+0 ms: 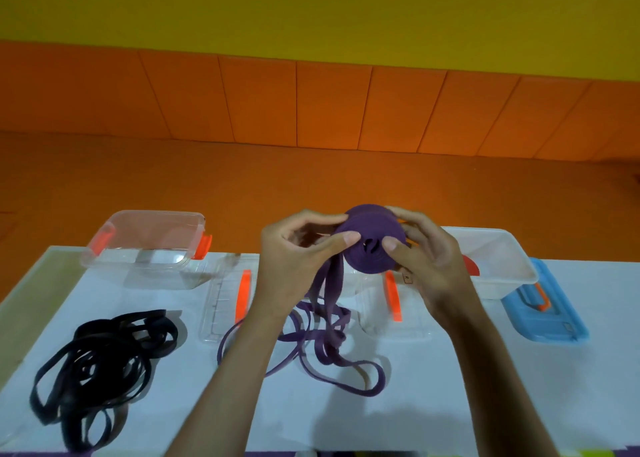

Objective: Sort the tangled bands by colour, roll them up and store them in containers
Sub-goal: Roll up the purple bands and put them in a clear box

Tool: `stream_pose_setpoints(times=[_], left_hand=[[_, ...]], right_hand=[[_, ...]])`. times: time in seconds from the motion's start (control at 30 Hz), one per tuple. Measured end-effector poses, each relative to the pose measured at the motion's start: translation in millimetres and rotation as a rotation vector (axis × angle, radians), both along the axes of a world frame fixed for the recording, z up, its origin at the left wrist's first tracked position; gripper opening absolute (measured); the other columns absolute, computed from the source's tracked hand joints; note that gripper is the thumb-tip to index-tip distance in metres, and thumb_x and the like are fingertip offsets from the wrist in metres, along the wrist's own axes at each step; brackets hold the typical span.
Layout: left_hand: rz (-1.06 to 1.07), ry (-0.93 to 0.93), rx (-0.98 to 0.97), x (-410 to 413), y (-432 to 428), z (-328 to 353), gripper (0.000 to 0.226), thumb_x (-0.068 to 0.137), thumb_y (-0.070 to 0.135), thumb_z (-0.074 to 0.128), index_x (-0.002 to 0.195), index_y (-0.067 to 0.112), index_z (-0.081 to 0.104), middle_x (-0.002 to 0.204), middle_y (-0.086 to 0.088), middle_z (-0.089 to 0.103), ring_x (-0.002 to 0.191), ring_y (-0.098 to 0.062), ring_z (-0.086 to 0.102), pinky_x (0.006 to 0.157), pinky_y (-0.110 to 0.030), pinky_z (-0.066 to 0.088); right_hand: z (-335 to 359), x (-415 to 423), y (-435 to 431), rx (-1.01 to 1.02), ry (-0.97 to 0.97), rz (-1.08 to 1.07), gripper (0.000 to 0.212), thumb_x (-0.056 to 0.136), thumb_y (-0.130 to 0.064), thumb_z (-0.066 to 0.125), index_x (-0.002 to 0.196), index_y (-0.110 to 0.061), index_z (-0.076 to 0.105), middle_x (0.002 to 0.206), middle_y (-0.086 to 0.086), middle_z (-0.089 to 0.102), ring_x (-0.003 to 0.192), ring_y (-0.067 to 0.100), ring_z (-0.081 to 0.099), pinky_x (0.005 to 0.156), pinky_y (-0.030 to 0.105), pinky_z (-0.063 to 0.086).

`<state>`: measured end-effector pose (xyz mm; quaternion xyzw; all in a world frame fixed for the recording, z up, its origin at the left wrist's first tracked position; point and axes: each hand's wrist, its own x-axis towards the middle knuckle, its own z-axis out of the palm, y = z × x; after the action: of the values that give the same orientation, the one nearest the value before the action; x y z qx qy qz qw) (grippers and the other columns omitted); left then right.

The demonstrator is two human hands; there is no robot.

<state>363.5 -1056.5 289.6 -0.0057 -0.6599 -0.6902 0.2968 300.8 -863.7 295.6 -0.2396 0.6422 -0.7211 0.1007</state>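
Left hand point(298, 248) and right hand point(429, 262) both pinch the purple roll point(363, 224) above the surface point(450, 387). Its loose tail point(325, 338) lies below. Best to keep turns tight, edges level and the tail untwisted. Black bands point(104, 363) lie near left.

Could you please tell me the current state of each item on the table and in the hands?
purple band: partly rolled, tail loose on the table
black bands: tangled, unrolled
clear container: open, empty
clear lid: off, lying flat
white container: open
blue lid: off
left hand: pinching the purple band
right hand: pinching the purple band
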Motion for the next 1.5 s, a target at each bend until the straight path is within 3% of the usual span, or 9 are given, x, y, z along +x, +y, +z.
stream_pose_setpoints(times=[0.13, 0.27, 0.47, 0.67, 0.87, 1.07, 1.27, 1.33, 1.5], left_hand=[[-0.055, -0.027, 0.036, -4, 8, -23, 0.022, 0.079, 0.008, 0.09, 0.099, 0.014, 0.083, 0.109, -0.001, 0.081, 0.109, -0.021, 0.076, 0.095, -0.036, 0.061], [-0.095, -0.097, 0.057, 0, 7, -33, 0.03, 0.079, 0.02, 0.088, 0.108, 0.027, 0.083, 0.116, 0.004, 0.079, 0.112, -0.014, 0.074, 0.094, -0.022, 0.057], [-0.066, -0.091, -0.013, 1, 10, -36, 0.034, 0.083, 0.018, 0.089, 0.111, 0.036, 0.08, 0.11, 0.01, 0.08, 0.105, -0.011, 0.076, 0.087, -0.019, 0.058], [-0.017, -0.113, -0.038, -6, 29, -36, 0.023, 0.084, 0.019, 0.09, 0.101, 0.025, 0.076, 0.098, 0.008, 0.08, 0.093, -0.012, 0.077, 0.079, -0.019, 0.059], [-0.111, -0.28, -0.082, -3, 25, -59, 0.029, 0.09, 0.045, 0.079, 0.118, 0.045, 0.072, 0.119, 0.01, 0.077, 0.111, -0.013, 0.072, 0.091, -0.025, 0.058], [-0.118, -0.424, -0.178, -6, 30, -81, 0.031, 0.102, 0.055, 0.059, 0.11, 0.028, 0.072, 0.09, -0.012, 0.067, 0.079, -0.021, 0.064, 0.071, -0.031, 0.055], [0.177, -0.246, -0.266, -19, 43, -63, 0.025, 0.109, 0.032, 0.055, 0.125, 0.032, 0.074, 0.097, 0.011, 0.075, 0.078, -0.009, 0.065, 0.068, -0.021, 0.053], [0.205, -0.226, -0.293, -24, 48, -56, 0.026, 0.109, 0.041, 0.052, 0.125, 0.037, 0.072, 0.096, 0.006, 0.074, 0.078, -0.016, 0.063, 0.067, -0.028, 0.052], [0.114, -0.293, -0.282, -23, 52, -63, 0.028, 0.105, 0.063, 0.047, 0.104, 0.045, 0.069, 0.095, 0.017, 0.07, 0.089, -0.002, 0.064, 0.082, -0.016, 0.049]], right_hand=[[-6, 2, -4, 0.019, 0.007, -0.142, 0.021, 0.087, -0.025, 0.084, 0.101, -0.03, 0.07, 0.106, 0.008, 0.08, 0.098, 0.03, 0.077, 0.077, 0.041, 0.066], [-20, 6, -11, -0.03, -0.035, -0.192, 0.029, 0.089, -0.022, 0.081, 0.113, -0.035, 0.07, 0.113, 0.005, 0.079, 0.104, 0.027, 0.076, 0.073, 0.036, 0.065], [-25, 0, -2, 0.038, -0.041, -0.119, 0.033, 0.087, -0.019, 0.083, 0.112, -0.013, 0.062, 0.108, 0.009, 0.078, 0.102, 0.026, 0.076, 0.078, 0.033, 0.064], [-14, -12, 10, 0.099, 0.053, -0.075, 0.033, 0.083, -0.022, 0.084, 0.11, -0.034, 0.069, 0.105, -0.001, 0.08, 0.098, 0.018, 0.077, 0.075, 0.024, 0.062], [-11, -27, 19, -0.002, 0.075, -0.157, 0.026, 0.087, -0.011, 0.085, 0.104, -0.03, 0.079, 0.104, -0.002, 0.081, 0.098, 0.018, 0.077, 0.078, 0.027, 0.063], [5, -48, 28, -0.031, 0.156, -0.104, 0.024, 0.088, -0.023, 0.085, 0.107, -0.035, 0.079, 0.108, -0.005, 0.08, 0.102, 0.018, 0.076, 0.081, 0.025, 0.06], [23, -62, 30, -0.118, 0.198, -0.081, 0.026, 0.088, -0.02, 0.086, 0.102, -0.039, 0.078, 0.105, -0.008, 0.079, 0.098, 0.013, 0.075, 0.081, 0.025, 0.059], [30, -63, 30, -0.146, 0.215, -0.063, 0.024, 0.087, -0.024, 0.085, 0.102, -0.041, 0.078, 0.105, -0.009, 0.079, 0.098, 0.012, 0.075, 0.081, 0.025, 0.058], [44, -65, 30, -0.183, 0.237, -0.042, 0.021, 0.087, -0.026, 0.086, 0.101, -0.039, 0.077, 0.103, -0.01, 0.079, 0.096, 0.01, 0.074, 0.08, 0.022, 0.056]])
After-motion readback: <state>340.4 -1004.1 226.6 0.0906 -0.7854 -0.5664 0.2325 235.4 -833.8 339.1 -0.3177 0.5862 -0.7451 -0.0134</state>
